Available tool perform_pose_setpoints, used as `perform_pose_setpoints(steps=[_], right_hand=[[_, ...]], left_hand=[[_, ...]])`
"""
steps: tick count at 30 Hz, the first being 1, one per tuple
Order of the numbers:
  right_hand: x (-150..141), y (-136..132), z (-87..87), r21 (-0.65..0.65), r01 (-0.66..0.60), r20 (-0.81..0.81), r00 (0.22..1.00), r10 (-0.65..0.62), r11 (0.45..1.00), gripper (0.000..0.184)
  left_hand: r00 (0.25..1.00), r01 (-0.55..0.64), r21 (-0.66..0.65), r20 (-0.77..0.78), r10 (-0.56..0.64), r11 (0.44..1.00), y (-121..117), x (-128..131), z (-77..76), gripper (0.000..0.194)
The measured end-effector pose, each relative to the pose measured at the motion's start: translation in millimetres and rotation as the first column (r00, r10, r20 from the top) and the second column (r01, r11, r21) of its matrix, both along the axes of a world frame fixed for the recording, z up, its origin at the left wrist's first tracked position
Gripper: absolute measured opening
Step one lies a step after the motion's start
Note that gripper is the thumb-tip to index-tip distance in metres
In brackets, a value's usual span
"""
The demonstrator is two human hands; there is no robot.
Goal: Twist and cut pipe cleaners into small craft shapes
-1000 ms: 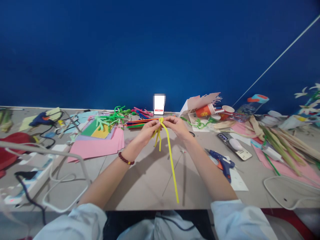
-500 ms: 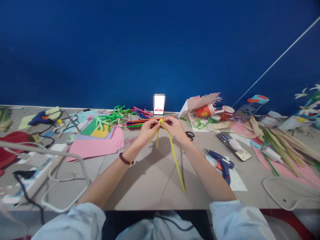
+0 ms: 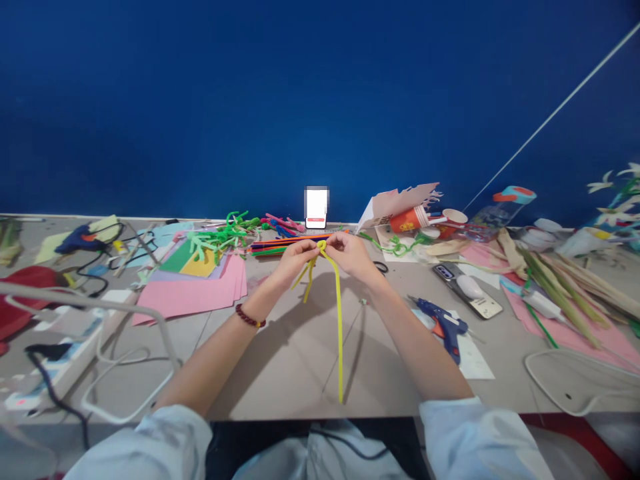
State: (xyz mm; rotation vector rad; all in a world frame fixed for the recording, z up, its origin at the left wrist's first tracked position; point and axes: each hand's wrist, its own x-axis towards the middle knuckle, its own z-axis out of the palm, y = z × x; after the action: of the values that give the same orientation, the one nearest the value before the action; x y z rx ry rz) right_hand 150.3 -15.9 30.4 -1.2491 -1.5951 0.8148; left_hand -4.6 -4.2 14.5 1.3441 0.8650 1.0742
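Observation:
My left hand (image 3: 298, 259) and my right hand (image 3: 351, 255) meet above the middle of the table, each with its fingertips pinched on a yellow pipe cleaner (image 3: 340, 333). The pipe cleaner is twisted into a small knot or loop between the fingers. One long end hangs down toward the table's front edge, and shorter ends dangle below my left hand. Fingertips partly cover the twisted part. Behind my hands lies a bundle of coloured pipe cleaners (image 3: 273, 248). Black scissors (image 3: 381, 267) lie partly hidden behind my right wrist.
A lit phone (image 3: 316, 208) stands against the blue wall. To the left are pink paper sheets (image 3: 190, 297), green pipe-cleaner shapes (image 3: 203, 243) and a power strip (image 3: 65, 357). On the right lie a blue glue gun (image 3: 445, 323), another phone (image 3: 483, 303) and dried leaves (image 3: 560, 287).
The long yellow end has swung left and now hangs nearly straight down. The shorter ends have shifted a little left and lower. Both hands keep their pinch on the pipe cleaner.

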Motion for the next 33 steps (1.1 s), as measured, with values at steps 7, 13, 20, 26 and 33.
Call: perform_pose_setpoints(steps=[7,13,20,26,33], right_hand=[[2.2,-2.7,5.3,0.011,-0.012,0.02,1.0,0.012,1.0,0.007],[2.3,-3.7,9.7,-0.073,-0.097,-0.273,0.959,0.074,0.993,0.015],[-1.7,-1.8,7.3,-0.157,-0.216,-0.524,0.845,0.104,0.964,0.027],[-5.4,4.4,-3.3,-0.084,-0.182,-0.474,0.872,0.122,0.98,0.027],[-6.2,2.9,-1.6,-0.043,-0.138,-0.416,0.903,0.107,0.99,0.025]], left_hand=[[0.995,0.082,-0.068,0.071,-0.077,0.994,1.5,-3.2,1.8,0.021],[0.982,0.112,-0.061,0.161,-0.101,0.992,1.7,-5.8,0.3,0.022],[0.947,0.137,-0.171,0.311,-0.078,0.976,1.1,-2.3,-1.0,0.02],[0.95,0.104,-0.253,0.31,-0.021,0.962,0.4,-1.2,-1.5,0.02],[0.959,0.083,-0.202,0.283,-0.024,0.976,1.9,-3.3,-3.3,0.021]])
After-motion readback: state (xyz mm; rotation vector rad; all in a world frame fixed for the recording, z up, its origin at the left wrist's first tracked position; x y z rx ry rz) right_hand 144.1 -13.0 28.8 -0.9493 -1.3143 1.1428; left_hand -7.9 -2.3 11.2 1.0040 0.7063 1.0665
